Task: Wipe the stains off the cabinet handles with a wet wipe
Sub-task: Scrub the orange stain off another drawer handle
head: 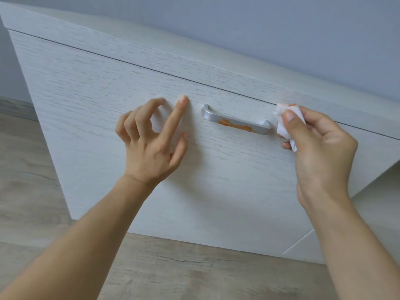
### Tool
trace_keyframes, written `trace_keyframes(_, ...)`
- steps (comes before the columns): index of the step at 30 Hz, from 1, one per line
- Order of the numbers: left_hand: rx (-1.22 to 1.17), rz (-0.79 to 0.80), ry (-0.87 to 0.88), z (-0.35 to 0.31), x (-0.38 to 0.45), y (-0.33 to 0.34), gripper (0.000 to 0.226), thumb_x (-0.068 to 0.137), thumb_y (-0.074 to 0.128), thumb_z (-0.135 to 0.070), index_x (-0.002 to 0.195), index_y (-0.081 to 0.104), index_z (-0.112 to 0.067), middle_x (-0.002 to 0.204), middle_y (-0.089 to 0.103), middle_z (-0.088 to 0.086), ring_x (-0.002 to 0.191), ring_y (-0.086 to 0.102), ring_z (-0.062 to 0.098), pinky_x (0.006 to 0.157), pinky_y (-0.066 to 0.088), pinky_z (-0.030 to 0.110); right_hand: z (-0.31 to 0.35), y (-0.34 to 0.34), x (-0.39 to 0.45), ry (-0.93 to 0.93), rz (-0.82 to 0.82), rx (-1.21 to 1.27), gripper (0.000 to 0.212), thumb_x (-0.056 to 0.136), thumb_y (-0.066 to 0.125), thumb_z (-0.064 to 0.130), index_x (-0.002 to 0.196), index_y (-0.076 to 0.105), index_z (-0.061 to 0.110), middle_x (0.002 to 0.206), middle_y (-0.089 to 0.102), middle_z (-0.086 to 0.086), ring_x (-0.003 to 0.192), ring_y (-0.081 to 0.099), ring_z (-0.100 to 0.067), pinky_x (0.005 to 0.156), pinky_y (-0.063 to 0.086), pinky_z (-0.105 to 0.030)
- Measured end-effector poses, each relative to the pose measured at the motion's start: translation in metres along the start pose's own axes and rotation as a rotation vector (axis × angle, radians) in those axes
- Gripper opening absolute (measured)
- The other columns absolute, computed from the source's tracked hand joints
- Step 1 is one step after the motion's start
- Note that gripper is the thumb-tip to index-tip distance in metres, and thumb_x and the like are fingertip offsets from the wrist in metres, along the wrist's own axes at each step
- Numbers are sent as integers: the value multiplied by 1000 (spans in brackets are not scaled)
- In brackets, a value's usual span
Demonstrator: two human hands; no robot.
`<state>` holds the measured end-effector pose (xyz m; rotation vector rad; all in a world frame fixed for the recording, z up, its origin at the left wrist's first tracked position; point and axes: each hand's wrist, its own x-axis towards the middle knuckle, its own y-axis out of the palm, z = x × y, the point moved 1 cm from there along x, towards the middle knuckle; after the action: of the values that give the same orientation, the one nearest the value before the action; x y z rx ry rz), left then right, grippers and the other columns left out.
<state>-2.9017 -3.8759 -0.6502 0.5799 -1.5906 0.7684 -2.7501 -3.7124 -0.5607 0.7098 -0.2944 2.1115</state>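
Observation:
A silver metal handle (pixel 236 122) sits on the white wood-grain cabinet front (pixel 108 87). Orange stains smear the handle's lower middle. My right hand (pixel 320 144) pinches a crumpled white wet wipe (pixel 285 122) just past the handle's right end; the wipe carries orange marks at its top. My left hand (pixel 151 139) rests on the cabinet front left of the handle, index fingertip and thumb touching the panel, the other fingers loosely bent and holding nothing.
The cabinet top edge (pixel 194 61) runs diagonally above a thin gap. A pale blue-grey wall (pixel 281 29) stands behind. Light wooden floor (pixel 32 191) lies to the left and below. A second white panel (pixel 357 239) shows at lower right.

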Motion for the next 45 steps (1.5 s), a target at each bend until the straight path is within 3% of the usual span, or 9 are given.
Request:
trace_keyframes(5, -20, -31, -14, -1, 0, 3, 48, 89, 49, -29, 137, 51, -20, 135, 46, 21, 123, 35, 29, 98, 26, 44, 1, 3, -3, 9, -13, -28, 7, 85, 68, 19, 87, 70, 26, 75, 72, 19, 70, 64, 1, 56, 48, -13)
trace_keyframes(17, -99, -4, -58, -13, 2, 11, 59, 92, 41, -40, 143, 38, -11, 145, 26, 25, 135, 18, 37, 113, 0, 43, -12, 9, -15, 3, -47, -121, 14, 90, 62, 12, 99, 71, 16, 76, 67, 14, 68, 59, 3, 59, 48, -15)
trace_keyframes(22, -80, 4, -35, -12, 2, 11, 59, 93, 41, -40, 144, 35, -12, 145, 21, 21, 135, 17, 37, 114, -4, 40, -14, 12, -21, -38, -185, -301, 16, 90, 62, 16, 102, 70, 18, 96, 69, 4, 86, 63, -5, 81, 55, -38)
trace_keyframes(26, -79, 12, -31, -11, 1, 12, 59, 93, 40, -40, 146, 33, -14, 146, 22, 22, 135, 17, 37, 114, -3, 41, -11, 21, -23, -24, -220, -179, 11, 89, 62, 16, 92, 72, 19, 71, 67, 13, 67, 64, 1, 68, 54, -20)
trace_keyframes(28, -74, 2, -30, -11, 1, 13, 60, 93, 40, -41, 146, 33, -15, 146, 22, 21, 136, 16, 37, 114, -3, 41, -9, 25, -30, -24, -221, -142, 19, 93, 58, 23, 78, 70, 18, 62, 61, 11, 63, 60, -2, 68, 50, -20)
trace_keyframes(31, -60, -21, -35, -12, 0, 15, 59, 93, 39, -42, 146, 34, -15, 145, 23, 20, 136, 15, 36, 115, -3, 41, -9, 26, -37, 1, -206, -36, 20, 93, 60, 22, 76, 68, 17, 62, 60, 8, 70, 61, -8, 75, 52, -26)
trace_keyframes(34, -51, -29, -58, -14, -1, 17, 60, 94, 37, -44, 146, 32, -15, 145, 26, 22, 136, 15, 36, 115, -2, 42, -8, 29, -30, 64, -226, 29, 10, 88, 66, 17, 93, 74, 20, 62, 63, 10, 68, 60, -8, 74, 50, -20)
trace_keyframes(40, -65, -7, -46, -14, -1, 16, 61, 94, 39, -45, 146, 32, -13, 145, 21, 20, 135, 16, 38, 114, -3, 43, -8, 33, -38, 71, -294, 39, 14, 86, 68, 16, 91, 72, 28, 85, 73, 16, 81, 69, -2, 77, 52, -16)
trace_keyframes(45, -58, -14, -57, -16, 0, 16, 61, 94, 38, -45, 145, 33, -12, 145, 21, 20, 135, 16, 38, 113, -1, 45, -7, 36, -38, 105, -329, 102, 15, 89, 65, 13, 100, 72, 20, 89, 73, 13, 80, 67, 3, 76, 51, -13)
